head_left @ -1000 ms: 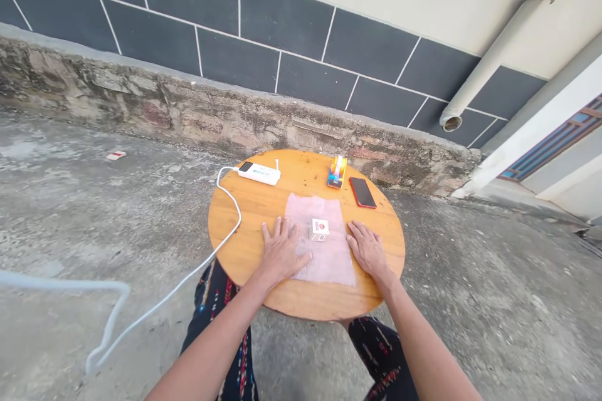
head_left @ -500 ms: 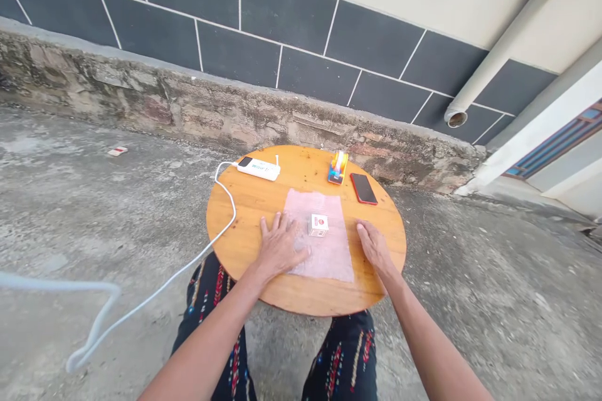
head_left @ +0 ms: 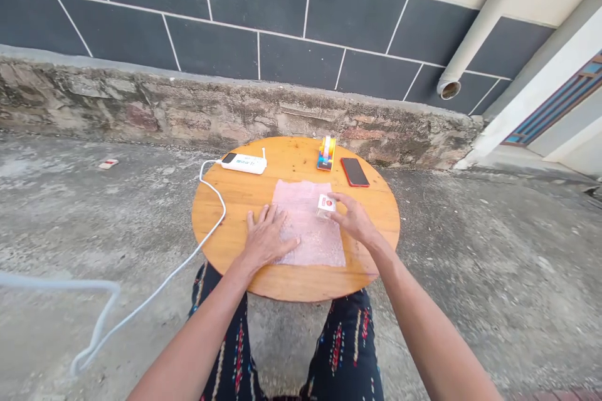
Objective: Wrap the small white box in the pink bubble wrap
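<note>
Head view: landmark = sheet (head_left: pixel 308 247), pink, bubble-type, flat on round wooden table (head_left: pixel 301 286). Left hand (head_left: pixel 266 238) palm down across sheet's left edge, fingers spread wide, thumb on the sheet, holding nothing. Right hand (head_left: pixel 353 218) comes in over sheet's right edge, thumb and index narrowed onto box (head_left: pixel 326 203), holding it. Box is at sheet's upper right part; can't tell if lifted or resting there.

Edges/room: strip of wood between sheet's near edge and table rim, knees just below that. Wider wood left of sheet, crossed only by cable (head_left: pixel 224 207) near the rim. Right of sheet, wood out to the rim, forearm over it. Beyond sheet's far edge: tape (head_left: pixel 326 154) straight back near the rim, phone (head_left: pixel 354 172) back right, white unit (head_left: pixel 247 163) back left with cable plugged in. Stone wall base (head_left: pixel 301 113) past the tape.

Labels: box top is white, red round logo with small red print beside it, too small to read. White unit has bluish print, illegible, plus dark display at cable end.
</note>
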A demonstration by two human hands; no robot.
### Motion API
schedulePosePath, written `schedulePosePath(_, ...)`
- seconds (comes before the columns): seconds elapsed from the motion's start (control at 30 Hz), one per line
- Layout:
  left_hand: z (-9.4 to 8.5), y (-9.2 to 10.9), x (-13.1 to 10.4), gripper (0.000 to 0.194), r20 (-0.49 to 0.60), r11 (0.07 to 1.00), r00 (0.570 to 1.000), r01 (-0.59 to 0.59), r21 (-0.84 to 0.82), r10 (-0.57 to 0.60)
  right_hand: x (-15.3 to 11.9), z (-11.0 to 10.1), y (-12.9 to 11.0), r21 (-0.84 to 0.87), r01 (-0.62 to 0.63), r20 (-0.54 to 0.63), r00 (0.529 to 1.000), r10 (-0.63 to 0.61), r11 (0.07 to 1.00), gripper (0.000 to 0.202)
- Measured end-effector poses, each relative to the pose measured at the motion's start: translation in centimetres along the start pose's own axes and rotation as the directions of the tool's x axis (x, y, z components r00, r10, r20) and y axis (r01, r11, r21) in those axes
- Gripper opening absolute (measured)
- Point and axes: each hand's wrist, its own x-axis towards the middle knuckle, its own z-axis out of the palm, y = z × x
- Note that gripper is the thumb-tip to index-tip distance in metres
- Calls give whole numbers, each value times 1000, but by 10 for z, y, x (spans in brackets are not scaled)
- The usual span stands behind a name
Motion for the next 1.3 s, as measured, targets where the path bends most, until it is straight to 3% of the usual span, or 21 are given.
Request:
schedulePosePath(0.17, 0, 1, -2, 76, -17, 1000, 1000, -2, -4, 2, -20, -39, 48, -77, -164, -129, 980, 153, 983, 46)
schedulePosePath(0.33, -1, 2, -2, 77, -21, 1000, 1000, 14, -18, -14, -37, -48, 68, -174, -220, -179, 965, 189, 960, 42)
schedulePosePath(0.43, -1, 1, -2, 78, -16, 1000, 1000, 11, -25, -12, -46, -41, 52, -212, -203, -253, 956, 147, 956, 41)
schedulePosePath(0.5, -2, 1, -3, 78, -9, 1000, 1000, 9, -27, -9, -51, -30, 29, -222, -133, -226, 971, 82, 966, 38)
schedulePosePath(0.63, -2, 1, -3, 79, -1, 1000, 1000, 11, -22, -11, -60, 4, -29, -211, 96, -10, 995, -101, 973, 34)
schedulePosePath(0.77, -4, 1, -4, 78, -2, 1000, 1000, 7, -23, -7, -65, 29, -60, -268, 237, 214, 960, -182, 934, 39)
schedulePosePath(1.03, -2, 0, -4, 69, -30, 999, 1000, 2, -54, -4, -100, 14, -30, -340, 141, 200, 977, -75, 930, 37)
schedulePosePath(1.17, -1, 1, -3, 55, -39, 998, 999, 19, -58, -21, -112, 21, -25, -374, 99, 125, 991, -56, 922, 40)
schedulePosePath(1.3, -3, 2, -3, 55, -43, 999, 999, 27, -47, -29, -112, 27, -25, -381, 104, 94, 993, -73, 919, 39)
